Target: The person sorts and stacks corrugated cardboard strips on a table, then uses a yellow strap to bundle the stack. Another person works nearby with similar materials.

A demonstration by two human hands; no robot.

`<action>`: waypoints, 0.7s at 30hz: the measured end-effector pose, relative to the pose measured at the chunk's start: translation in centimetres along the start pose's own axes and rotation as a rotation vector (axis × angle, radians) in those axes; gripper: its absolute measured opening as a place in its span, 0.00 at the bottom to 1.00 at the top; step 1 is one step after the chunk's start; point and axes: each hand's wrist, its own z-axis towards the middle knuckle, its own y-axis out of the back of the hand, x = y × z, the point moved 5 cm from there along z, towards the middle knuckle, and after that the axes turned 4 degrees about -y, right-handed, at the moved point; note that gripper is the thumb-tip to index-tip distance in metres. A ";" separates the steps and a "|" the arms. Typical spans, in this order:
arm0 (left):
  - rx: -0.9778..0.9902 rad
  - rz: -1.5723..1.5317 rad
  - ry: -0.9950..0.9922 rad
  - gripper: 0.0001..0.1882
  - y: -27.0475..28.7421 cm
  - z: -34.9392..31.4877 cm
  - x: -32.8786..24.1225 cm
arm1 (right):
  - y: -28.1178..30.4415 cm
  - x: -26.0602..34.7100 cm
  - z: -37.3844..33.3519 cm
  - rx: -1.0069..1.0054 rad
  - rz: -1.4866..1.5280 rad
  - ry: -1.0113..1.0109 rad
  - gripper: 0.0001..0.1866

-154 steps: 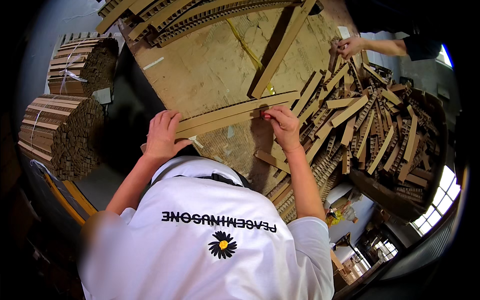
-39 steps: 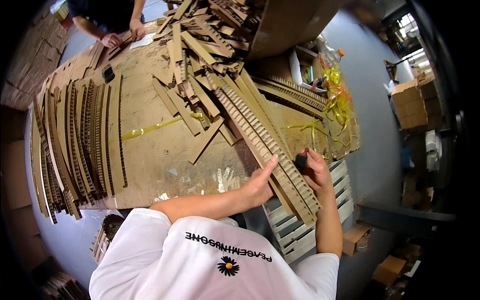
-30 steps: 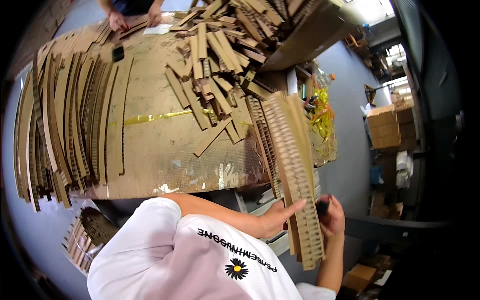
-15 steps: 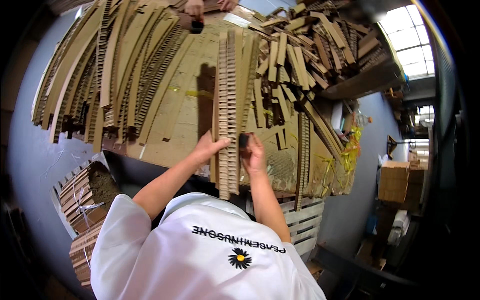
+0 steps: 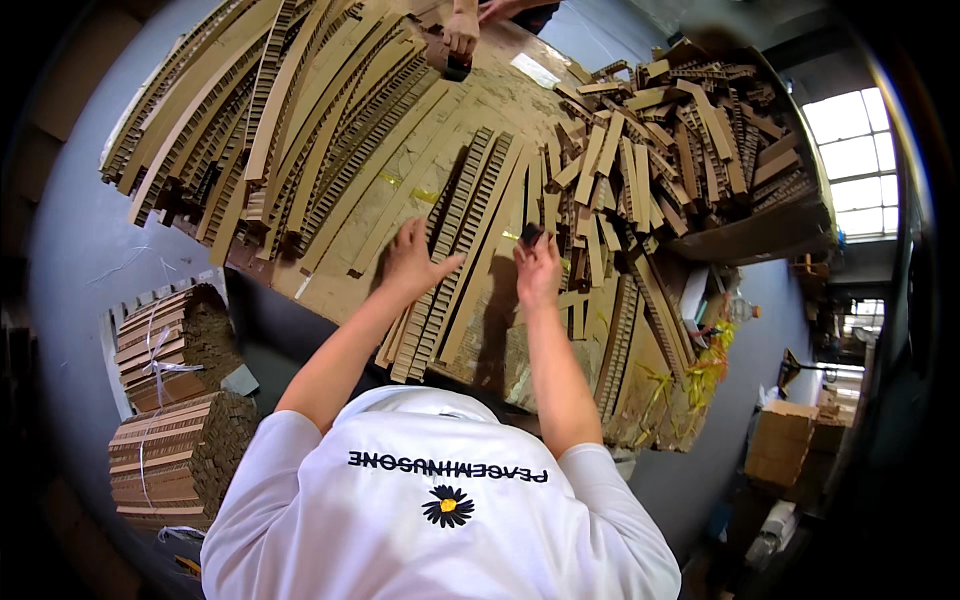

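Long honeycomb cardboard strips point(image 5: 462, 225) lie side by side on the table in front of me, their ribbed edges facing up. My left hand point(image 5: 408, 262) is at their left side, fingers spread and thumb reaching over the nearest strip; whether it touches is hard to tell. To the right of the strips, my right hand point(image 5: 540, 272) is closed on a small black block point(image 5: 531, 235), whose exact kind I cannot make out. A flat brown strip point(image 5: 487, 255) lies between the ribbed ones and my right hand.
Many long strips point(image 5: 300, 130) fan across the table's left. Short cardboard pieces point(image 5: 640, 150) heap at the right, by a large carton point(image 5: 770, 225). Across the table, another person's hand point(image 5: 461, 35) holds a black object point(image 5: 458, 66). Tied bundles point(image 5: 165, 455) stand at lower left; yellow straps point(image 5: 705, 370) hang at right.
The strips I held up between my hands now lie on the table. My left hand has opened off them, and my right hand has moved away to the right with the black block.
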 end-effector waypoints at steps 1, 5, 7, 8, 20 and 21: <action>0.015 0.073 -0.005 0.57 -0.6 0.1 -1.1 | -0.2 0.5 2.3 0.008 -0.007 -0.003 0.13; 0.020 0.197 0.023 0.59 -3.2 0.5 -3.2 | -1.1 0.6 9.0 0.072 0.045 -0.106 0.26; 0.031 0.198 0.030 0.57 -3.6 0.3 -2.6 | -0.4 -0.6 10.8 0.112 0.016 -0.134 0.21; 0.059 0.155 0.017 0.57 -3.5 0.6 -2.5 | 1.3 -0.6 11.6 0.162 0.009 -0.108 0.18; 0.115 -0.209 0.166 0.50 -0.5 0.4 -3.0 | 6.5 2.2 11.8 0.177 -0.040 -0.077 0.11; 0.105 -0.202 0.147 0.50 0.1 0.9 -1.6 | 6.3 2.1 11.6 0.167 -0.050 -0.069 0.12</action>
